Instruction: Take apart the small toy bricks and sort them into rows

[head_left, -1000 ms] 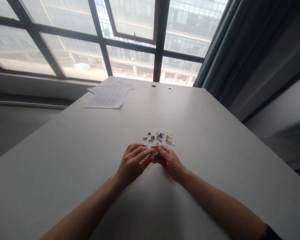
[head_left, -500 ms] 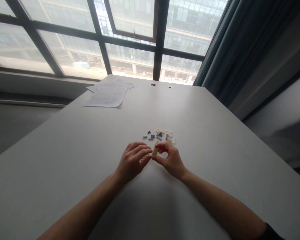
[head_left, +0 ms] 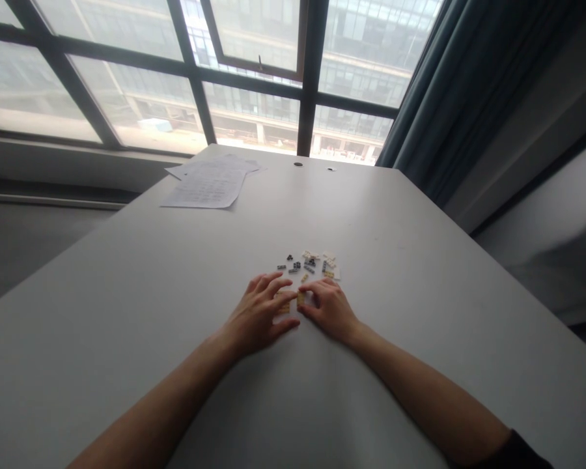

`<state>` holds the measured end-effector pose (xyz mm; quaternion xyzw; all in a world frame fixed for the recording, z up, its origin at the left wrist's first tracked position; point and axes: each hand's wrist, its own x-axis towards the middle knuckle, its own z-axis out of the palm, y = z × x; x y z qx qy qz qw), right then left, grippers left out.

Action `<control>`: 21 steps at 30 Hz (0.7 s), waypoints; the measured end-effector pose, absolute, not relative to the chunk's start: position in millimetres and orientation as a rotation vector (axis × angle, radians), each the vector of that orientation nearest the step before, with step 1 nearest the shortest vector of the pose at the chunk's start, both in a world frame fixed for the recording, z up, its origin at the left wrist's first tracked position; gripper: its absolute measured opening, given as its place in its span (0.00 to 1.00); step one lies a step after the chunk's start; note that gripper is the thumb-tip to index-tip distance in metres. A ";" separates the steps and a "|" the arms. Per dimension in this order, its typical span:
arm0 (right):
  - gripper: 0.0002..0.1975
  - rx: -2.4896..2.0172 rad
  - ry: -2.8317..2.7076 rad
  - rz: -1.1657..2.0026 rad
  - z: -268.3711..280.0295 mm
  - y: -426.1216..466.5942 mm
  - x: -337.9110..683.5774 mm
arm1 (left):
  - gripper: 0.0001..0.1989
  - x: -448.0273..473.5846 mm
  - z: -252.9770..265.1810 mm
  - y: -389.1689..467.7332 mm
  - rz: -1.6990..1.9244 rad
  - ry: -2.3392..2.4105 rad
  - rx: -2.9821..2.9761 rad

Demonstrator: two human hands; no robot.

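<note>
My right hand [head_left: 331, 307] pinches a small tan building brick [head_left: 301, 299] between thumb and fingers, low over the table. My left hand [head_left: 261, 314] is held with its fingers spread; its index fingertip comes close to that brick, and whether they touch I cannot tell. Under the left palm and fingers shows a second tan piece [head_left: 284, 306], partly hidden. Just beyond the hands lies a small yellow piece [head_left: 305, 278].
Past my hands is a loose group of dark grey pieces [head_left: 297, 266], white pieces [head_left: 309, 255] and a yellow piece [head_left: 329, 275] on the white table [head_left: 371, 221]. Printed sheets [head_left: 205, 189] lie at the far left. A window and a dark curtain [head_left: 434, 98] border the far side.
The left fingers have spread and drawn off the brick in the right hand. That brick has come lower, and the second tan piece and the small yellow piece now show more.
</note>
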<state>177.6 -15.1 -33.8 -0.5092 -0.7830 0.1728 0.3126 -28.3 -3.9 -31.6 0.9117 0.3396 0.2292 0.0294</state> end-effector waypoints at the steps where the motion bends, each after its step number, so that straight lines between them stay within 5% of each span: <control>1: 0.16 -1.342 -2.072 0.450 -34.2 -14.7 177.8 | 0.19 -28.5 -31.8 -3.7 0.706 1.048 2.815; 21: 0.12 -1.516 -1.828 0.285 -27.2 7.4 209.9 | 0.18 -30.4 -31.8 -2.2 0.866 1.084 2.811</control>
